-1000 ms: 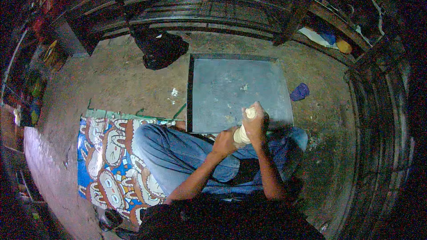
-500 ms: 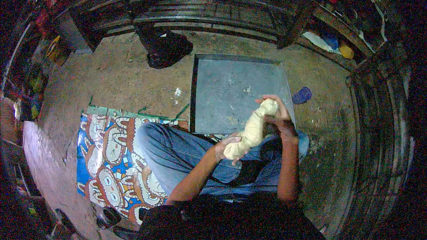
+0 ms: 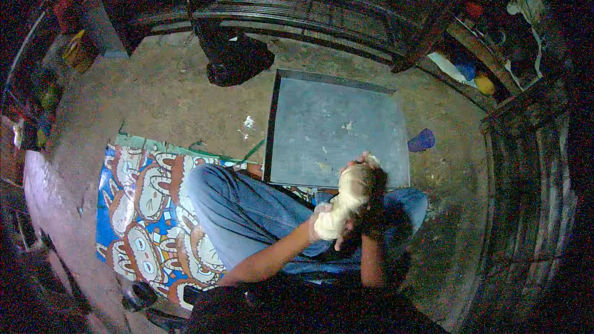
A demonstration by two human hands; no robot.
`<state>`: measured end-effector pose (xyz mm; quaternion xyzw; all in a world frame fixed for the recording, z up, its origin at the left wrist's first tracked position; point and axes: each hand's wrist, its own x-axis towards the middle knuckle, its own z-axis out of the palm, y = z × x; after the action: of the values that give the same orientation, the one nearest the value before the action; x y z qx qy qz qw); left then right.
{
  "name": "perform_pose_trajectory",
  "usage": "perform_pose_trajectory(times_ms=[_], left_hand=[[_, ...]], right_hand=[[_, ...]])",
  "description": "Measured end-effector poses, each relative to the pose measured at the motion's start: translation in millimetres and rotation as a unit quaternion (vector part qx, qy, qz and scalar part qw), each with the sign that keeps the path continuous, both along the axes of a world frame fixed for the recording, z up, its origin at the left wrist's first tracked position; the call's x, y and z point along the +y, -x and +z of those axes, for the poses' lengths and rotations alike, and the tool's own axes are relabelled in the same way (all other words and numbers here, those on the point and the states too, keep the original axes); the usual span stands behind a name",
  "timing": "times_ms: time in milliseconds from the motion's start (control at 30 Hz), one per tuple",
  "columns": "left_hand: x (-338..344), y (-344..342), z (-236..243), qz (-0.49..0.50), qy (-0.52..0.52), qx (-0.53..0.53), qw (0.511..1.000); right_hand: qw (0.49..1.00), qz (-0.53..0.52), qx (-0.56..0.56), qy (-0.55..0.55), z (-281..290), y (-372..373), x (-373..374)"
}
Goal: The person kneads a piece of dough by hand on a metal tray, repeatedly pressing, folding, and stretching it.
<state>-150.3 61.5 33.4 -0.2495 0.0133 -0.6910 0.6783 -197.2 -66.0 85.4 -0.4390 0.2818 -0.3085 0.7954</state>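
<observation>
A thick, pale roll of dough [image 3: 350, 195] hangs between my two hands, over my lap and the near edge of a shallow square tray [image 3: 309, 105]. My left hand [image 3: 323, 219] is closed round its lower end, with fingers showing beneath it. At the upper end, my right hand [image 3: 374, 187] grips the dough from the right side. That hand lies in shadow and is partly blurred, though its fingertips show at the top of the roll. Small pale scraps stick to the tray's grey surface.
A purple cup [image 3: 422, 140] lies right of the tray. A black bag [image 3: 238, 59] sits behind it on the floor. The patterned mat [image 3: 145, 210] spreads to my left, near dark shoes [image 3: 140, 295]. Slatted wooden furniture [image 3: 297, 9] and a shelf [image 3: 489, 55] stand around.
My right hand has drawn in toward my left and lower, turning over the dough's upper end. The dough now looks shorter and more bunched. The whole view has shifted slightly.
</observation>
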Motion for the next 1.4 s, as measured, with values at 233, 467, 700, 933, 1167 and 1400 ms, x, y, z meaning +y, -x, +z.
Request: perform_pose_trajectory(times_ms=[233,467,700,933,1167,1400], left_hand=[[5,-27,35,-0.009,-0.254,-0.263,0.931],[10,-47,70,0.035,-0.317,-0.560,0.765],[4,-36,81,0.112,-0.285,-0.438,0.845],[10,-33,84,0.144,-0.314,-0.417,0.841],[7,-33,79,0.139,-0.317,-0.355,0.868],[8,-24,82,0.124,-0.367,-0.348,0.854]], right_hand=[[0.981,-0.022,0.162,0.105,26,-22,-90],[0.986,-0.043,0.135,0.091,79,-55,-78],[0.966,0.113,0.229,0.045,63,-92,-145],[0.973,0.165,0.160,-0.022,74,-123,-156],[0.974,0.161,0.154,-0.049,67,-152,-171],[0.981,0.167,0.088,-0.039,68,-164,-187]])
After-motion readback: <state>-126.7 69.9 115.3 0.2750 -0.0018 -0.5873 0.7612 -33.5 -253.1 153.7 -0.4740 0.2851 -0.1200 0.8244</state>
